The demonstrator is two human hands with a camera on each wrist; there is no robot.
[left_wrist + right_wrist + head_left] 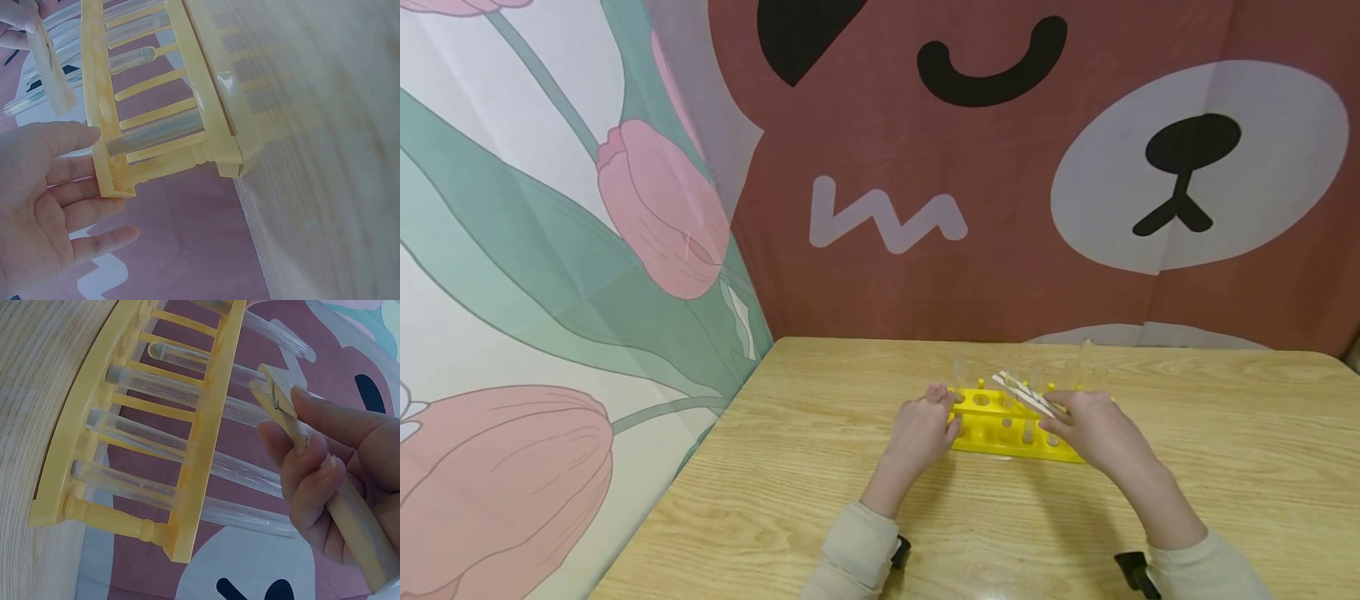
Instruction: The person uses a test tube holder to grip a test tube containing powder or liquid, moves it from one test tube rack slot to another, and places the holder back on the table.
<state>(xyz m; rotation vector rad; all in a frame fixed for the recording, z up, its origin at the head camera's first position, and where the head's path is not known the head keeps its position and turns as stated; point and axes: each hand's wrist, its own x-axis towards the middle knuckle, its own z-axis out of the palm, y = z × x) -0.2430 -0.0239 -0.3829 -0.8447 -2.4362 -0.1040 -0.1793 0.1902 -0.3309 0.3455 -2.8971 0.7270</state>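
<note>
A yellow test tube rack [1017, 451] stands on the table, holding several clear test tubes. My left hand [921, 429] grips the rack's left end, thumb on one side of the top plate and fingers on the other. Over the right part of the rack, my right hand [1101, 429] holds a wooden test tube clamp [284, 403] with a metal spring. The clamp's tip is at one test tube [181, 355], whose rounded bottom sits higher than its neighbours'. Whether the clamp pinches that tube is hard to tell.
The wood-grain table [760, 500] extends around the rack. Behind it hangs a brown cloth [865, 292] with a bear face, and a tulip-printed cloth [572, 275] is at the left. Other upright tubes [250, 522] stand close to the right hand.
</note>
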